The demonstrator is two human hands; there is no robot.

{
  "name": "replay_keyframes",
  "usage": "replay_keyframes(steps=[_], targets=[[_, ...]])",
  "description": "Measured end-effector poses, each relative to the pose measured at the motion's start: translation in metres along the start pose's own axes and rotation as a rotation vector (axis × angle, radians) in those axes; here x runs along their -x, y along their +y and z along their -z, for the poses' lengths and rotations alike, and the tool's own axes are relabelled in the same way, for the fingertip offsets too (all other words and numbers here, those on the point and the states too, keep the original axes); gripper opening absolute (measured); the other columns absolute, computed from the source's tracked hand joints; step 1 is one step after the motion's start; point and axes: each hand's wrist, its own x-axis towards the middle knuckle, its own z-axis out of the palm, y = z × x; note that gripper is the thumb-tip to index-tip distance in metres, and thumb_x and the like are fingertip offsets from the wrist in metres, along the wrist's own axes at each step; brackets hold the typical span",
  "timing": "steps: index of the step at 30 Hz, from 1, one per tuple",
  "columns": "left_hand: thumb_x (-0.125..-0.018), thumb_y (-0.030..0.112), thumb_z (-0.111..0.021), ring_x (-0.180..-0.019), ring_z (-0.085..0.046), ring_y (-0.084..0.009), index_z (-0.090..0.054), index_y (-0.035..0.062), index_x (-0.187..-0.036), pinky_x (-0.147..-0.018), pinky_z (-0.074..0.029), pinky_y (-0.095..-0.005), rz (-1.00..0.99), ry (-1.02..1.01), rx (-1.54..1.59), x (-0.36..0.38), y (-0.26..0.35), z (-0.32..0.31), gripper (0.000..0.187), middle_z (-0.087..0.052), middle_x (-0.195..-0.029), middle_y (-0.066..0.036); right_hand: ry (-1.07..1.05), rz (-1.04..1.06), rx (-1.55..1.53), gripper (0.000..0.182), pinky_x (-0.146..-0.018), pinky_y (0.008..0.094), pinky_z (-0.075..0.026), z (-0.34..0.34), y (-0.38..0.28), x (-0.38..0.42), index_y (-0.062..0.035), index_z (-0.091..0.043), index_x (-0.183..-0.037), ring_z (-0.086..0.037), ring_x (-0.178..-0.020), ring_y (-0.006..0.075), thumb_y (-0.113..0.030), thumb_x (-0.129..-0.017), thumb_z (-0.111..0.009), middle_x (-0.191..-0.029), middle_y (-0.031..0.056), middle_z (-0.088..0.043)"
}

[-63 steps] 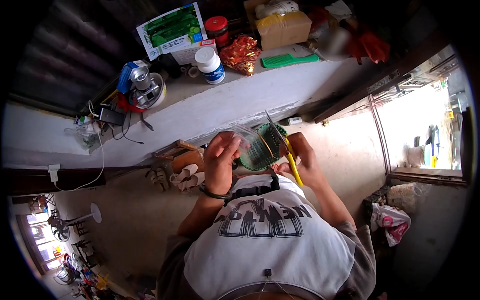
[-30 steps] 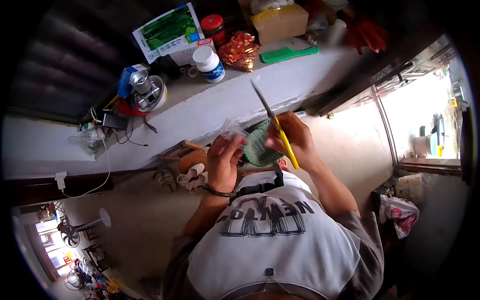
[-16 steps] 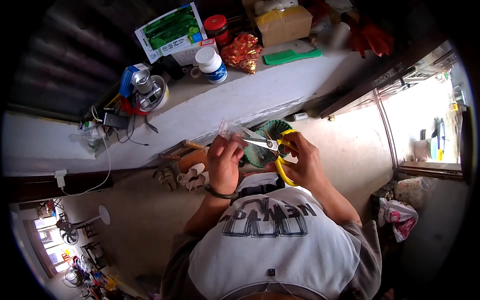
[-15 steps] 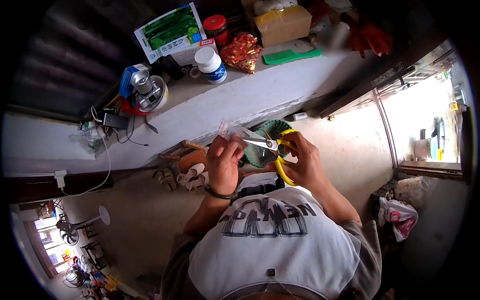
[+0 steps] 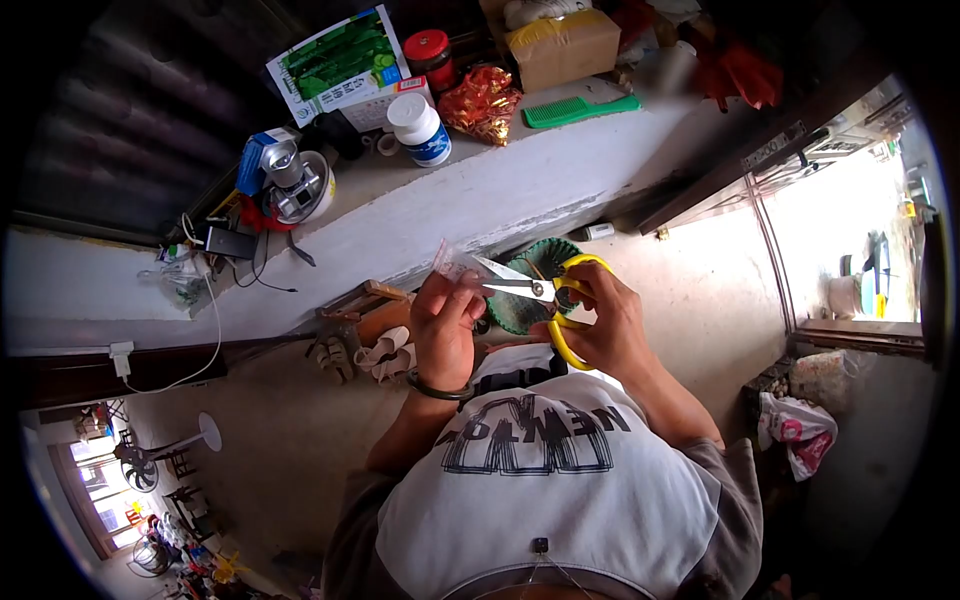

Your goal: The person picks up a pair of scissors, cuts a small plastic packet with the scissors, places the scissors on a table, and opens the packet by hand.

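Observation:
My left hand (image 5: 445, 325) is closed in a pinch on a small clear plastic piece (image 5: 452, 262) with faint reddish print, its upper corner sticking up past the fingertips. In my right hand (image 5: 603, 322) are yellow-handled scissors (image 5: 540, 289), fingers through the loops. The blades stand apart and point left, one tip right at my left fingertips and the other close by the plastic. Behind the scissors, on the floor, is a green basket-like bin (image 5: 518, 312).
On the ledge stand a white bottle (image 5: 420, 132), a red-lidded jar (image 5: 430, 58), a green comb (image 5: 580, 111) and a cardboard box (image 5: 562, 50). Pale shoes (image 5: 385, 350) lie on the floor beside a small wooden stool (image 5: 382, 316). A white cable (image 5: 218, 320) hangs at the left.
The scissor blades have spread slightly wider, with the upper handle loop moving up and outward. My left hand keeps its pinch on the plastic in nearly the same place.

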Motion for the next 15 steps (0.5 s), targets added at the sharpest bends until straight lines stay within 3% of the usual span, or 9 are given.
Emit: replay_keyframes(steps=[11,15], targets=[[-0.087,0.007,-0.060,-0.074,-0.052,-0.0077,-0.059,0.0045,-0.097,-0.063,-0.038,-0.0222,0.007,0.035,0.000,0.0046,-0.0011,-0.0023,0.010,-0.059,-0.086,0.000,0.016,0.034,-0.012,0.062,-0.061,0.0269,-0.048,0.0008,-0.0011,0.0025,-0.0002,-0.051,-0.104,-0.059,-0.068,0.0185,-0.021,-0.059,-0.088,-0.089,0.0107,-0.063],[-0.087,0.006,-0.059,-0.076,-0.051,-0.0076,-0.058,0.0042,-0.100,-0.065,-0.039,-0.0226,0.014,0.020,-0.011,0.0050,-0.0046,0.0001,0.014,-0.059,-0.088,0.000,-0.028,0.016,0.014,0.061,-0.066,0.0270,-0.050,-0.0002,0.0025,0.0047,0.0006,-0.051,-0.105,-0.061,-0.072,0.0191,-0.020,-0.060,-0.087,-0.090,0.0119,-0.062]])
